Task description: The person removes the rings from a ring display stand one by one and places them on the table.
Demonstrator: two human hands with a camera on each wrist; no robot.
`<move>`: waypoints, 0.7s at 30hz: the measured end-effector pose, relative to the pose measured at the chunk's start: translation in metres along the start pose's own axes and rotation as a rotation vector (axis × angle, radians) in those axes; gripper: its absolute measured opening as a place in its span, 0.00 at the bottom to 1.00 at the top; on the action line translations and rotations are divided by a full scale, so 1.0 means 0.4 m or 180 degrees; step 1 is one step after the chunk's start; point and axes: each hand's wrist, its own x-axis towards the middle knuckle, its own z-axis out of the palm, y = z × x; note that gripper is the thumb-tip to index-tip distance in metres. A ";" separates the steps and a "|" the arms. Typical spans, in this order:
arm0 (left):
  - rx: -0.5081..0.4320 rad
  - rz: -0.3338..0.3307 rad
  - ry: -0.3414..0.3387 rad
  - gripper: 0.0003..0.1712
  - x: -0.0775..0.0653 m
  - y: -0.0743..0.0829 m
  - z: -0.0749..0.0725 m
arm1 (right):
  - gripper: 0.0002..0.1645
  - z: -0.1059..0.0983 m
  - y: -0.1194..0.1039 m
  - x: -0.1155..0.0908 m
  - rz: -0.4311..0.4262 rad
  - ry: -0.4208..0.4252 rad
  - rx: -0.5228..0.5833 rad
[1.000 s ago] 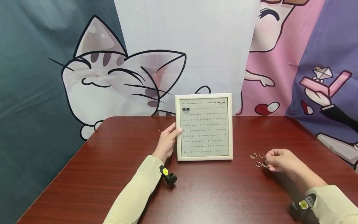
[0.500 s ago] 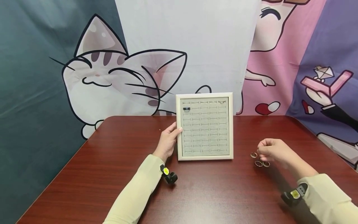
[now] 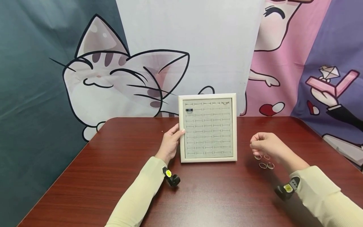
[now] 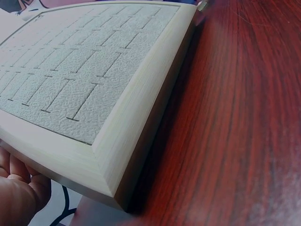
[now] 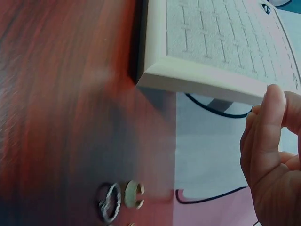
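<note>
A ring display board point(image 3: 208, 129) with a cream frame and grey slotted face stands upright. My left hand point(image 3: 169, 143) grips its left edge, thumb on the front; in the left wrist view the fingers curl behind the frame. A dark ring point(image 3: 189, 110) sits in a slot at the upper left, a silver ring point(image 3: 225, 103) at the top right. My right hand point(image 3: 267, 145) is off the table, right of the board, thumb and fingertips pinching a small thing mostly hidden by them; I cannot tell its kind. Under this hand lie several loose rings point(image 3: 262, 165).
The reddish-brown table point(image 3: 113, 176) stretches around the board. Behind it hangs a backdrop point(image 3: 215, 47) with cartoon drawings. In the right wrist view, a silver ring point(image 5: 110, 202) and a wide gold-toned open ring point(image 5: 134, 194) lie close together on the table.
My right hand has risen from among the loose rings and moved left toward the board, uncovering rings behind it. The left hand and the board have stayed in place.
</note>
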 end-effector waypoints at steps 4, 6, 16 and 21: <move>0.0004 0.0009 -0.0002 0.23 0.002 -0.003 -0.001 | 0.08 0.012 -0.024 0.012 -0.0034 0.0024 -0.0019; 0.0007 0.0013 -0.0006 0.23 0.003 -0.004 -0.001 | 0.09 0.019 -0.035 0.018 -0.0080 0.0007 0.0015; -0.0010 0.0023 -0.0014 0.23 0.003 -0.003 -0.001 | 0.06 0.030 -0.083 0.051 -0.0191 0.0057 0.0120; -0.0003 0.0017 -0.0014 0.23 0.005 -0.003 -0.002 | 0.02 0.034 -0.108 0.071 -0.0211 0.0096 0.0168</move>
